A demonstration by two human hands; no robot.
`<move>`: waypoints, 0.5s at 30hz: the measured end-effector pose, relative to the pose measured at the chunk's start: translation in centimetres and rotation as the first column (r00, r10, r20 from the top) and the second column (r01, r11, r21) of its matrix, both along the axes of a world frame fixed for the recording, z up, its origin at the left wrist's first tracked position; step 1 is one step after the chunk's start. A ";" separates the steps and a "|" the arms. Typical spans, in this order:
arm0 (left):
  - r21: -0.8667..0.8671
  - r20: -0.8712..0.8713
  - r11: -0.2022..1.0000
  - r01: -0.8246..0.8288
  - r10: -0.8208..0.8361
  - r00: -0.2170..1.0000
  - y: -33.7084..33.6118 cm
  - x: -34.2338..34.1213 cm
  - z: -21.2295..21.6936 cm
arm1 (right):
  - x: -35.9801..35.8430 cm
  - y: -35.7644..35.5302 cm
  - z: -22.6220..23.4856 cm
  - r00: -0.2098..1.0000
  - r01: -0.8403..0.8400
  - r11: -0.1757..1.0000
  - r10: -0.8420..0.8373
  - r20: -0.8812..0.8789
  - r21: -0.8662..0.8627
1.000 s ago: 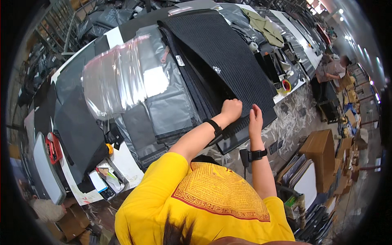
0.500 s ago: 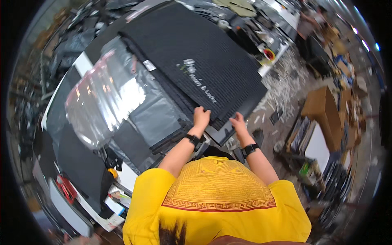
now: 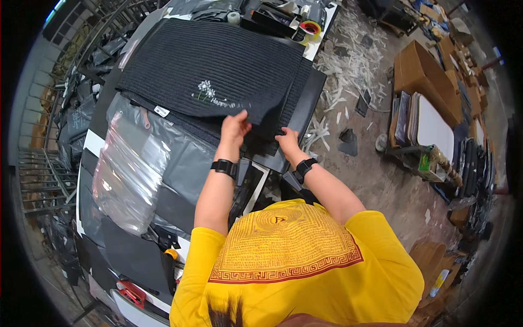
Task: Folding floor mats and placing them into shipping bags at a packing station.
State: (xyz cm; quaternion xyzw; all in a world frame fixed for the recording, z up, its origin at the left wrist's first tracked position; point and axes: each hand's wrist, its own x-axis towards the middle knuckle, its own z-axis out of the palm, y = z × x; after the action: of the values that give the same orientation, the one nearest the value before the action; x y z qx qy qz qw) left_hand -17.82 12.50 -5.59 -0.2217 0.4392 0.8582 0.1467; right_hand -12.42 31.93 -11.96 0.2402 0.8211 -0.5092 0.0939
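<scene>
A dark grey ribbed mat [image 3: 218, 54], with a white flower print and pale lettering, lies on top of at least one similar mat. My left hand [image 3: 235, 129] is closed on its near edge, which is raised and curves up toward the right. Close by, my right hand [image 3: 289, 141] pinches the near right corner of the ribbed layer underneath. Below the mats is a smooth black sheet [image 3: 310, 90] that sticks out on the right. A small white label [image 3: 161, 111] shows at the mat's left edge. My fingertips are partly hidden by the material.
Clear plastic bags [image 3: 131, 177] and grey plastic film [image 3: 188, 155] lie left of the mats. A tape roll [image 3: 310, 28] sits at the table's far right. White scraps [image 3: 348, 60] litter the floor beside a cardboard box [image 3: 425, 79] and stacked boards [image 3: 433, 122].
My left hand has lifted the top mat's near edge, which lay flatter before. My right hand, earlier apart from the corner, now holds it. The view has shifted too.
</scene>
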 end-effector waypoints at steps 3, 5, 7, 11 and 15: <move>0.223 -0.345 0.969 -0.104 0.178 0.922 0.0 -0.5 5.9 | -0.1 -0.7 0.4 0.999 -0.006 0.995 0.010 -0.040 0.104; 0.194 -0.314 0.969 -0.154 0.210 0.926 1.5 0.5 6.8 | -1.0 -0.5 0.2 0.998 -0.042 0.982 0.048 -0.029 0.182; 0.111 -0.228 0.982 -0.152 0.174 0.958 2.6 0.9 4.1 | -2.0 -0.3 -0.6 0.997 0.067 0.998 -0.067 0.035 0.012; -0.237 0.189 0.971 -0.036 0.082 0.979 3.2 2.7 -3.9 | -4.0 -2.3 1.0 0.964 0.110 0.990 -0.127 0.236 0.083; -0.586 0.213 0.782 0.211 -0.103 0.972 4.0 2.4 -3.8 | -4.1 -0.5 -3.4 0.955 0.294 0.945 -0.286 0.075 -0.143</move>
State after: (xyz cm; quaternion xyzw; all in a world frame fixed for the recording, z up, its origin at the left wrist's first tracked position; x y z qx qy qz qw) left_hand -15.46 16.46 -9.37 -0.2913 0.6928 0.6357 0.1761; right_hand -16.51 31.47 -15.38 0.3641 0.7326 -0.5721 0.0580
